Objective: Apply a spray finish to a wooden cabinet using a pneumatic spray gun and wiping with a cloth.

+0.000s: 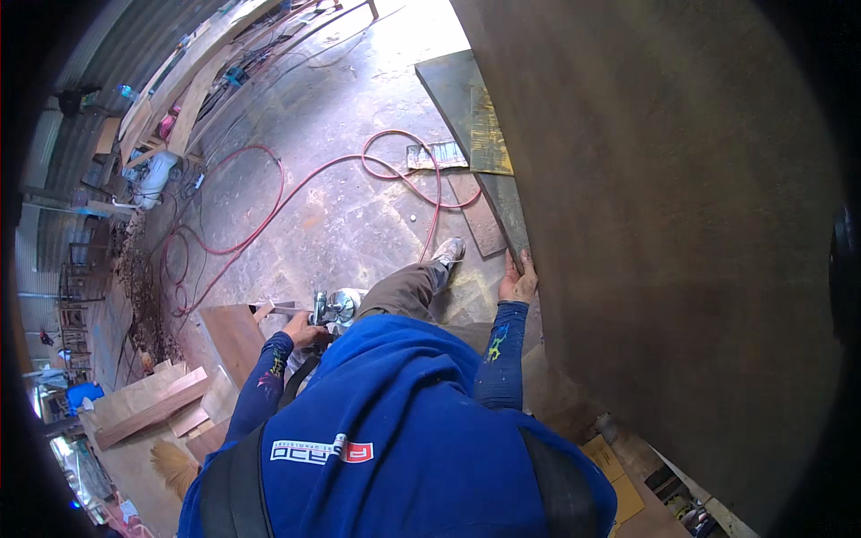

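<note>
Blue top (421, 421) nearest, left fingers (314, 331) grip shiny silvery tool (339, 308)

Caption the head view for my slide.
Left hand holding a spray gun, right hand touching a dark board, red hose beyond.

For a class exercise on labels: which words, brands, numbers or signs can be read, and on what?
Blue shirt: a red-and-white logo with large lettering, upside down; not copied here.
Small print alongside it: too small to read.
No other text is legible.
</note>
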`<state>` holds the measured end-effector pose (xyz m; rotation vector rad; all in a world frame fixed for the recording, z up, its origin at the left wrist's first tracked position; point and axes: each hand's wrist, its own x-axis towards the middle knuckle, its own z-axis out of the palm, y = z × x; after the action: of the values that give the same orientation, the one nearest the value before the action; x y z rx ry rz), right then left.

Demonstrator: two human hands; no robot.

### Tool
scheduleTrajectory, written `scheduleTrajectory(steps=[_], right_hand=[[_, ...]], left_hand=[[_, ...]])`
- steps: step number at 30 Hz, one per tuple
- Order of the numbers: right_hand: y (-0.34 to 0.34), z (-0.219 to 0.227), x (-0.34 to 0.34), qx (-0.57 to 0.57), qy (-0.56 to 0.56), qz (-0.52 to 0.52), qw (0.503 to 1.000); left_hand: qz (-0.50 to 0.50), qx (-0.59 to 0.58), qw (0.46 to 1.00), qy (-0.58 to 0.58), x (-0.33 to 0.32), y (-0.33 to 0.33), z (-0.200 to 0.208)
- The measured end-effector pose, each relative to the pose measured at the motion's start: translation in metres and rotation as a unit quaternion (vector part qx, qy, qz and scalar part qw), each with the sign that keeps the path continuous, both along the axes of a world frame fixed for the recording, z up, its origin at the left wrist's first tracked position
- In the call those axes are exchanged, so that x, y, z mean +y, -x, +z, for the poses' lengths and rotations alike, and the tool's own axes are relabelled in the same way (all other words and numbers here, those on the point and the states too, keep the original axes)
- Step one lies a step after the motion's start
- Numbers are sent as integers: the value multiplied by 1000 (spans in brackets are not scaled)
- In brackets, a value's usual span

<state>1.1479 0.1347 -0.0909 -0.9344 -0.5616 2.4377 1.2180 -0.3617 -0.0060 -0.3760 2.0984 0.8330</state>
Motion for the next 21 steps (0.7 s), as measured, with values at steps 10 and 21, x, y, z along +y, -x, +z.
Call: scheduleTrajectory(steps=[10, 21], right_hand=[[-115, -36, -20, -75, -182, 114, 974], [-158, 6, -46, -40, 16, 9, 999]], left_hand=[[-43, 21, 999, 23, -38, -34, -35], [-186, 47, 980, 55, -52, -9, 2]])
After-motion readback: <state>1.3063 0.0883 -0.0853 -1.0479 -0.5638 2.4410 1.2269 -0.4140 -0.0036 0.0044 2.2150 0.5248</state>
